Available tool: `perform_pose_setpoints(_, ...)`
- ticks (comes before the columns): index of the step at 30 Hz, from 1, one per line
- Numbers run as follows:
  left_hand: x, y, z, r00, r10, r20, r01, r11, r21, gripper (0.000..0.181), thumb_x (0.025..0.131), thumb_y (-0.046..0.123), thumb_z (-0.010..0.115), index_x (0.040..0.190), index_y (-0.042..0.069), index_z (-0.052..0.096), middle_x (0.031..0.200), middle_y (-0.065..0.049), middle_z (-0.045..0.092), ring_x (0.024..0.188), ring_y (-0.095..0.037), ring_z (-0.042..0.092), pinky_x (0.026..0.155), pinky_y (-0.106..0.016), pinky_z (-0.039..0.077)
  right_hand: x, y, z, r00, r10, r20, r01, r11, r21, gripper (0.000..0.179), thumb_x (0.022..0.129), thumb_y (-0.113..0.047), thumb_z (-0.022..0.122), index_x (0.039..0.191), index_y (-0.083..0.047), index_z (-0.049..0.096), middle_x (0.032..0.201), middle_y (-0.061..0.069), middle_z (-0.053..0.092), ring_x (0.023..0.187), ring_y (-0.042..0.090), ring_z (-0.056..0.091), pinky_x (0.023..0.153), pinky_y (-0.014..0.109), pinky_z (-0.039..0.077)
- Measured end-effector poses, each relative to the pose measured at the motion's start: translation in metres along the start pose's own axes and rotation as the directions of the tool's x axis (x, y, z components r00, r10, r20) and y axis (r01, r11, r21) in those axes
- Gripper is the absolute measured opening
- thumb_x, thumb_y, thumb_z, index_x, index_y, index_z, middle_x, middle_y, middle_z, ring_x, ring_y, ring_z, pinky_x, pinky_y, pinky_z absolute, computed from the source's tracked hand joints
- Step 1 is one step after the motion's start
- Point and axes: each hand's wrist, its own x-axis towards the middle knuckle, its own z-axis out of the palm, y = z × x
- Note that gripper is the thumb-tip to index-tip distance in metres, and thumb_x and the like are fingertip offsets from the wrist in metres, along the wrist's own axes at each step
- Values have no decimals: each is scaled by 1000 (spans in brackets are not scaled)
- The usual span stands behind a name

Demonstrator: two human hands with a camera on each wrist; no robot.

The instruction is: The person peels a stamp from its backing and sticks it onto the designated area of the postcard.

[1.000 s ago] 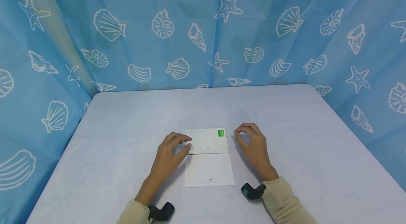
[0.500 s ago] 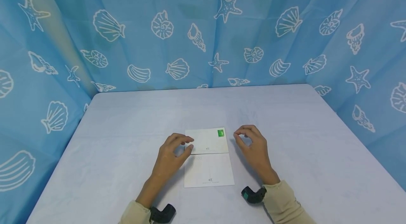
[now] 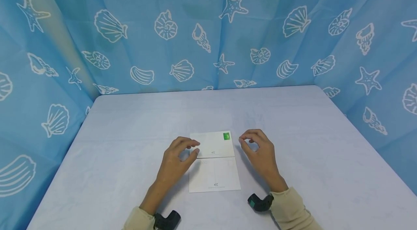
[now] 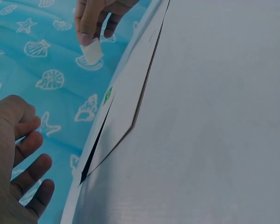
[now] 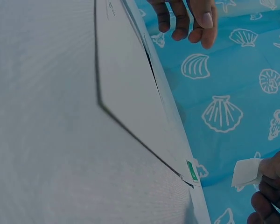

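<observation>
Two white postcards lie one above the other on the table. The farther postcard (image 3: 210,143) has a green stamp (image 3: 226,136) at its top right corner, and the nearer postcard (image 3: 216,174) carries only small print. My right hand (image 3: 261,154), just right of the farther postcard, pinches a small white square of paper (image 5: 246,172) between thumb and index finger. That square also shows below the fingers in the left wrist view. Over the left edge of the postcards hovers my left hand (image 3: 176,160), its fingers loosely bent with a gap to the thumb and nothing in them.
A pale cloth covers the table (image 3: 130,125). Behind and beside it hangs a blue curtain (image 3: 208,34) printed with white shells and starfish. Black wrist cameras (image 3: 260,202) sit below both beige sleeves.
My right hand has drifted slightly left and toward me. The left hand has shifted a little to the right. Both postcards have stayed in place.
</observation>
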Motion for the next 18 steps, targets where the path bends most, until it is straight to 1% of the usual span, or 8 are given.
perform_pose_setpoints(2,0,0,0,1000,2,2,-1,1000,-2,19,91,13,75,109,15,74,111,10,61,97,-16,61,84,-39,54,-1,-2,-1,1000,8,4,-8,1000,6,11,85,-4,79,94,-10,75,106,-2,64,96,13,60,80,27,50)
perform_pose_setpoints(5,0,1,1,1000,2,4,-2,1000,5,19,91,13,75,110,15,74,111,11,61,97,-15,61,83,-39,54,-2,-6,-1,1000,13,14,-14,1000,18,10,86,-5,79,94,-10,75,107,-1,65,95,15,61,79,35,53)
perform_pose_setpoints(8,0,2,1,1000,-3,3,3,1000,12,18,91,13,75,110,16,74,111,11,61,97,-12,60,84,-39,54,-2,-7,-1,1000,5,20,-6,1000,24,10,86,-5,79,94,-9,75,107,0,65,94,21,62,78,42,53)
perform_pose_setpoints(12,-1,3,1,1000,-12,6,12,1000,7,19,91,13,75,110,15,74,111,12,61,97,-14,60,84,-40,53,-3,-8,-1,1000,-1,25,0,1000,29,10,86,-5,79,94,-9,75,107,0,65,92,25,63,76,42,53)
perform_pose_setpoints(18,-1,6,2,1000,-14,17,14,1000,-2,18,91,12,75,109,15,74,111,12,61,97,-18,61,83,-40,53,-5,-11,-1,999,5,33,-6,999,47,10,86,-6,79,94,-10,75,107,-1,65,91,23,62,76,41,53)
